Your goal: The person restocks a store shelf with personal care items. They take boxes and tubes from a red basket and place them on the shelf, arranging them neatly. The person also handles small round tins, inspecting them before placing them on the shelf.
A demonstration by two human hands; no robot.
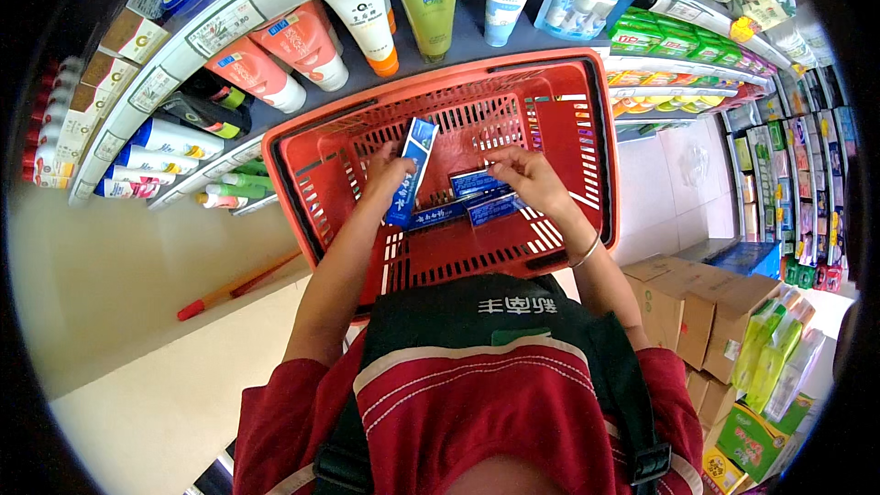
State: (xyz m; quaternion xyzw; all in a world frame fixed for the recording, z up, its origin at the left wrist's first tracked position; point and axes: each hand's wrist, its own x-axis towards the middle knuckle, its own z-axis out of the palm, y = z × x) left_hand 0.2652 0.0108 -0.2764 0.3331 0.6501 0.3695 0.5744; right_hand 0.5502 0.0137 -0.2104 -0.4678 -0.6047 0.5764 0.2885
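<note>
In the red shopping basket (449, 261) several blue toothpaste boxes lie together. My left hand (383, 174) grips one long blue-and-white toothpaste box (414, 170), tilted upward, with the thumb across its side. My right hand (532, 181) is bent, thumb and forefinger drawn together at the corner of a smaller-looking blue box (473, 183). Just below it sits another blue box (495, 208). A further long blue box (440, 215) lies on the basket floor, partly covered by the others.
A curved shelf edge with price tags (225, 26) runs behind the basket, carrying pink tubes (302, 44), a green tube (429, 7) and a light-blue tube (509, 2). Cardboard cartons (687, 302) stand at right. A red-tipped pole (240, 284) lies at left.
</note>
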